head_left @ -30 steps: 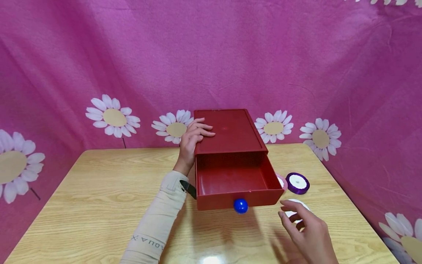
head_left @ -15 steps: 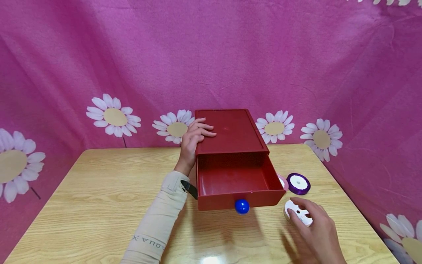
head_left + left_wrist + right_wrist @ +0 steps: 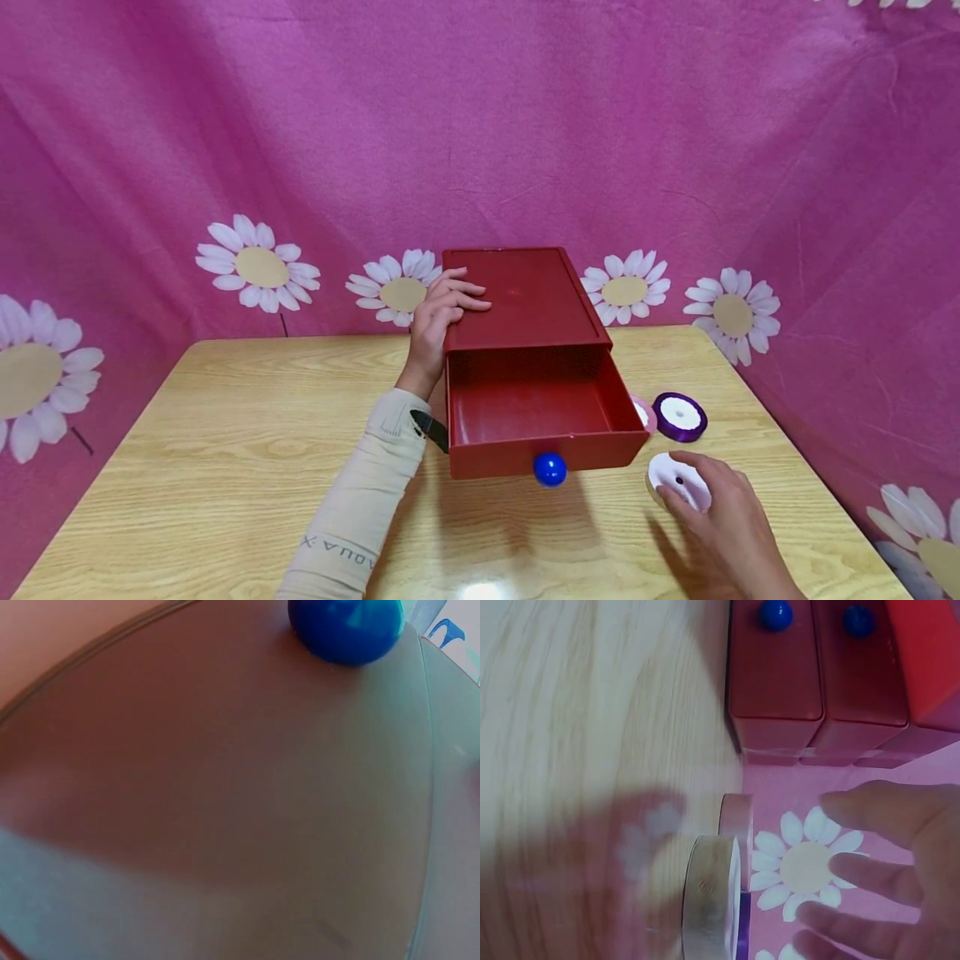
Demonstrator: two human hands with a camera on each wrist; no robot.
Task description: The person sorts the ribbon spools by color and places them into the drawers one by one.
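Observation:
My left hand (image 3: 433,327) rests on the left top edge of a red plastic drawer cabinet (image 3: 525,296), its fingers laid over the top. The cabinet's top drawer (image 3: 491,460) is pulled out, with bare red inside and a round blue knob (image 3: 551,470) on its front. To the right, my right hand (image 3: 731,512) hovers at a white-faced ribbon spool (image 3: 664,471), thumb and fingers spread at its near right side. In the right wrist view, a gap shows between those fingers (image 3: 866,877) and the spool (image 3: 707,900), which lies flat on the table.
A purple ribbon spool (image 3: 686,434) lies behind the white one, and a pink spool (image 3: 647,414) is partly hidden by the drawer. Two lower drawers (image 3: 774,682) with blue knobs are closed. A pink daisy-print cloth (image 3: 480,150) hangs behind the wooden table (image 3: 247,450).
My right hand has shifted to the right across the white spool, uncovering more of its face. The left hand and the cabinet stay where they were.

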